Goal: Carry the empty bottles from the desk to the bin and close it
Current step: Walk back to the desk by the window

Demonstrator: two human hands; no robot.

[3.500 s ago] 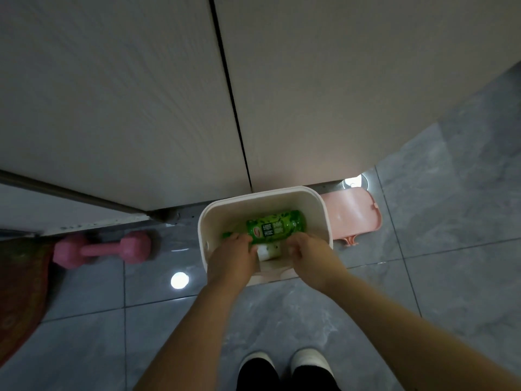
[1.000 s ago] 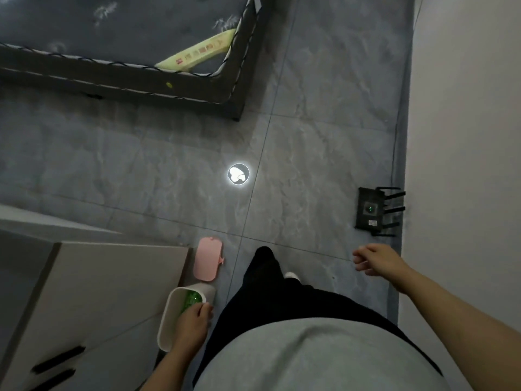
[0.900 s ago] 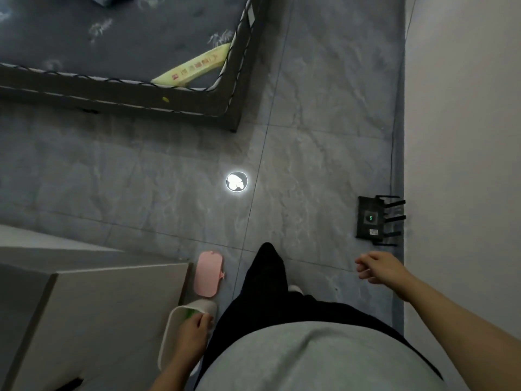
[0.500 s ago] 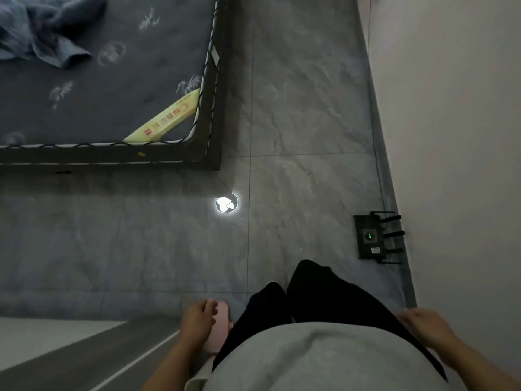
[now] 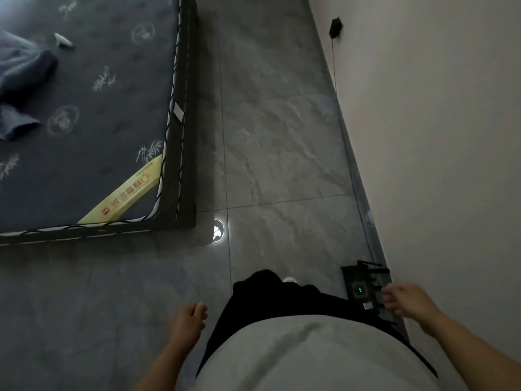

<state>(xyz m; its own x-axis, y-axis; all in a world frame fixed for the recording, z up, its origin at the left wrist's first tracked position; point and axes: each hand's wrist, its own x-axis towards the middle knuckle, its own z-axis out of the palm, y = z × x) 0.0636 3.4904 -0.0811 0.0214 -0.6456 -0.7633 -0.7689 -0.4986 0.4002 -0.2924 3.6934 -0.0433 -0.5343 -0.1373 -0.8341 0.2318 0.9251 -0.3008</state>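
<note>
Two hands in shot, both empty. Left hand (image 5: 188,320) hangs at about 7 o'clock, fingers curled loosely together, holding nothing. Right hand (image 5: 406,301) swings at 4 o'clock, fingers half bent, also holding nothing, and it passes in front of the router (image 5: 359,286) on the floor by the wall (image 5: 437,136).

Zero bottles in view, zero bins, no lid, no desk. So where the task's things sit cannot be told from this shot; the camera looks at bare floor (image 5: 282,150) and the corner of the mattress (image 5: 98,108).

My read on the risks: the person is walking, one shoe tip (image 5: 290,280) peeking out past the dark trousers, and the room is dim. That router lies low at 4 o'clock with a cable (image 5: 349,165) running up along the skirting toward 1 o'clock; a foot drifting right could catch it. The bed frame corner at 9 o'clock is a shin hazard if the path cuts left. And with the bin out of sight, whether it is closed cannot be checked from here; walking off now could leave that step undone.

The count: one mattress, one yellow strip (image 5: 127,196) at its corner, one blue cloth (image 5: 19,86), one small pale object (image 5: 63,40) on the mattress, one bright round spot (image 5: 217,230) on the floor, one router, one cable.
</note>
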